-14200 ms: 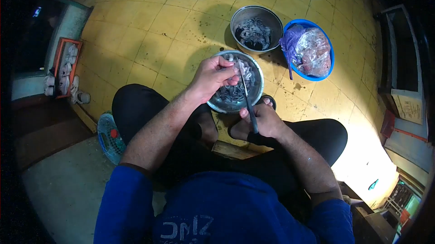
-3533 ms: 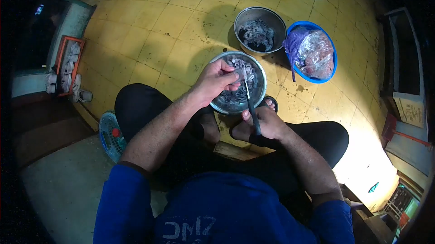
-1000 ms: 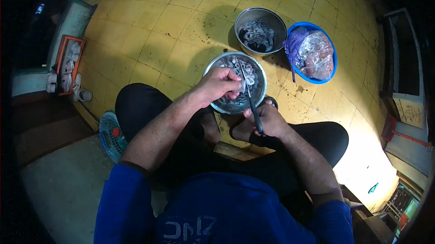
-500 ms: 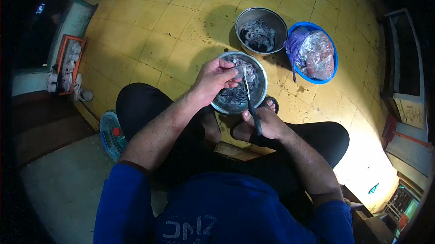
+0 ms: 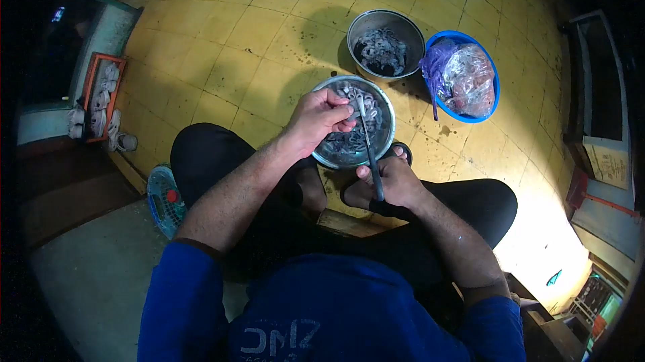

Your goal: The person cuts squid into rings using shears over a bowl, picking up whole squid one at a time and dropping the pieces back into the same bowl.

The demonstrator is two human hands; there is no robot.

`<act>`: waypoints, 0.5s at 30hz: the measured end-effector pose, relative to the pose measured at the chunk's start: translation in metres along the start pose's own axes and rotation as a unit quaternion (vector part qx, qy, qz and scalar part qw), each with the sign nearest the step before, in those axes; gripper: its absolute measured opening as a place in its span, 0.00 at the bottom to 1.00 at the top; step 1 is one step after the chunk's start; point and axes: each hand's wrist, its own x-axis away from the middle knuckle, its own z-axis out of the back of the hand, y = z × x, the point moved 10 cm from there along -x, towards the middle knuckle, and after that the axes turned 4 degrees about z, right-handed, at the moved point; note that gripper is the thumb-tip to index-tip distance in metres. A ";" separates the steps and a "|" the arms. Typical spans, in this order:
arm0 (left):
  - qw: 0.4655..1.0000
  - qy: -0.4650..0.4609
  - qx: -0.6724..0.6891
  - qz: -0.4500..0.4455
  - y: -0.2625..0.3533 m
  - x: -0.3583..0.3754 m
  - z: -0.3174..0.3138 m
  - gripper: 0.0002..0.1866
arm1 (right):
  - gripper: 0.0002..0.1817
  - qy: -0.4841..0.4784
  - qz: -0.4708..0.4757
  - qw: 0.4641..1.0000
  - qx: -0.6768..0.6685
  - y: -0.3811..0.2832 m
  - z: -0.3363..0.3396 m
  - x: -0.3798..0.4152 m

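Over a round metal bowl (image 5: 390, 120) of greyish, wet strips (image 5: 349, 140), my left hand (image 5: 320, 118) pinches a small, soft greyish piece (image 5: 354, 112) between thumb and fingers. My right hand (image 5: 398, 182) is closed around the black handle of scissors (image 5: 373, 168), at the bowl's lower right edge. Their metal blades point up and away from me, with the tips beside the pinched piece. The exact shape of that piece is partly hidden by my left fingers.
Beyond the bowl stands a deeper pot (image 5: 353, 38) with dark liquid and greyish pieces. Right of it, a blue basin (image 5: 496, 96) holds plastic-wrapped items and a purple bag (image 5: 438, 66). A green-blue basket (image 5: 158, 204) is by my left knee; an orange rack (image 5: 89, 86) with shoes stands farther left.
The scissors and my right hand have shifted slightly left. My left hand stays almost in place, still pinching the piece.
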 end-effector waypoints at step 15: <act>0.994 -0.020 -0.103 0.038 -0.013 0.002 -0.012 0.06 | 0.39 0.011 -0.043 0.998 -0.054 0.009 0.013 -0.003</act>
